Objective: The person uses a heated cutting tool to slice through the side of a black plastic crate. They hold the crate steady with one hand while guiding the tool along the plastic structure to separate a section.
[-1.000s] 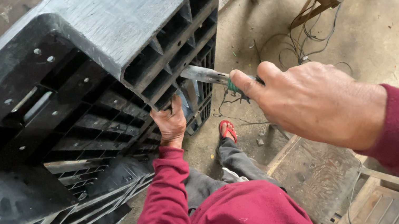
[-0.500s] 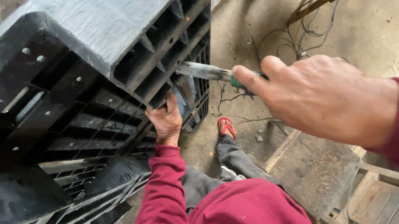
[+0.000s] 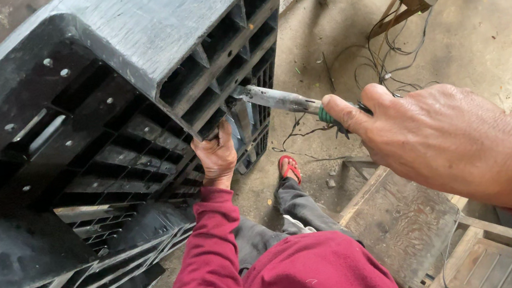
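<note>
Bracing the tilted black plastic pallet point(image 3: 95, 121) at nine o'clock, the left hand point(image 3: 217, 157) grips its lower rib, fingers clenched. At three o'clock the right hand point(image 3: 454, 140) clasps a green-handled chisel point(image 3: 283, 100) — blade tip lodged in a corner cell, prying seemingly unfinished.

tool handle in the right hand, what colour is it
Green, on the tool handle just past the right hand; head view.

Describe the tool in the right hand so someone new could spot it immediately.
Start at the big black plastic pallet tilted up on the left. At its ribbed corner, a flat metal blade pokes into a cell: the green-handled tool, gripped by the right hand. Nothing else nearby is shiny metal.
</note>
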